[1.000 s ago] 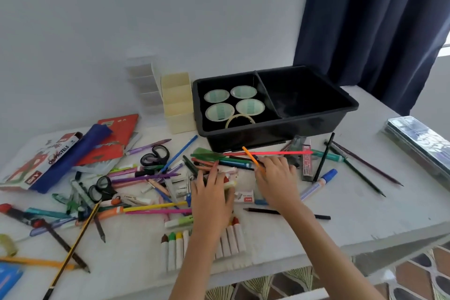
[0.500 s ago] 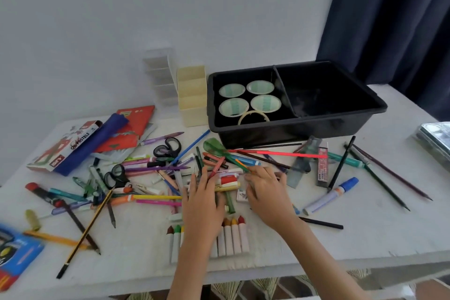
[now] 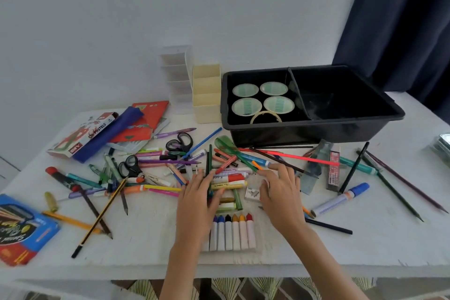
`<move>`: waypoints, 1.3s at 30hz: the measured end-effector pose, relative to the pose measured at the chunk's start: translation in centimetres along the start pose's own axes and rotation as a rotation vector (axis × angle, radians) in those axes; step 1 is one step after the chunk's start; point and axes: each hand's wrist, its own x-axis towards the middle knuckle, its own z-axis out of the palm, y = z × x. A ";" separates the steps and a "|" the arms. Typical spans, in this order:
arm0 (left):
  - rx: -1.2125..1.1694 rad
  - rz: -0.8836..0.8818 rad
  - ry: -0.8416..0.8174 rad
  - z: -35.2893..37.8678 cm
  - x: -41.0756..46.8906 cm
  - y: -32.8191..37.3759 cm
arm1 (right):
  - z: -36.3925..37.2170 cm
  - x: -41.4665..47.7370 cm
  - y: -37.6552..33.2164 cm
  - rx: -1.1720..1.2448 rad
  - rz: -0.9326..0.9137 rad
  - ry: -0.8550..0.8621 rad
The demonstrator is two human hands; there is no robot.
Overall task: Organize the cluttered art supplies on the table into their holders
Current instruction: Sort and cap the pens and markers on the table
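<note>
Gathering step: markers [image 3: 227, 179] lie piled in front of the black bin [image 3: 314, 129]. Left hand [image 3: 198, 202] & right hand [image 3: 280, 195] are laid flat on them, fingers spread, nothing clasped. Next, a bunch must be grasped & taken to the cream holder [image 3: 207, 95], left of bin. Vs 1 s ago: orange pencil [image 3: 257, 165] no longer pinched.

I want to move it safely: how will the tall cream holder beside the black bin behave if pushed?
The cream holder looks empty, so probably light and easy to slide. It is tall on a narrow base, so a high push may tip it. Its walls look rigid, likely plastic.
</note>
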 end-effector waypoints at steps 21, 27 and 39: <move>-0.394 -0.273 0.354 -1.9 -8.2 -5.2 | 2.5 -9.5 -7.8 0.329 0.334 0.296; -0.471 -0.271 0.354 -2.4 -9.0 -6.1 | 2.2 -10.2 -7.8 0.501 0.413 0.292; -0.648 -0.168 0.301 -1.3 -9.3 -3.1 | -0.4 -12.4 -4.7 0.508 0.544 0.523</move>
